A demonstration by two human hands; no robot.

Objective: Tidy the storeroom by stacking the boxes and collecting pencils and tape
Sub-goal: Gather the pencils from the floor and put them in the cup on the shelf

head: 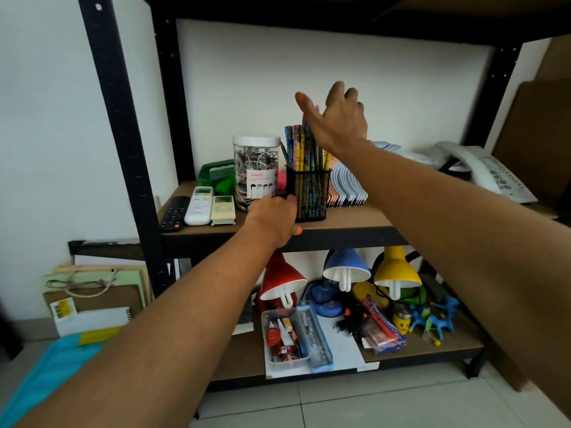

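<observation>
A black mesh pencil cup (309, 196) full of colourful pencils (304, 146) stands on the upper shelf (355, 219). My left hand (273, 217) rests at the shelf's front edge, its fingers against the base of the cup on its left side. My right hand (336, 118) hovers above and just right of the pencil tops with fingers spread, holding nothing. No tape roll is clearly visible.
A clear jar of earphones (255, 171), three remotes (197, 208), a green object (216, 177), stacked plates (349, 186) and a white telephone (488, 171) share the shelf. Below are three desk lamps (346, 267), a plastic tray of pens (287, 338) and toys. Paper bags (92, 291) lean at left.
</observation>
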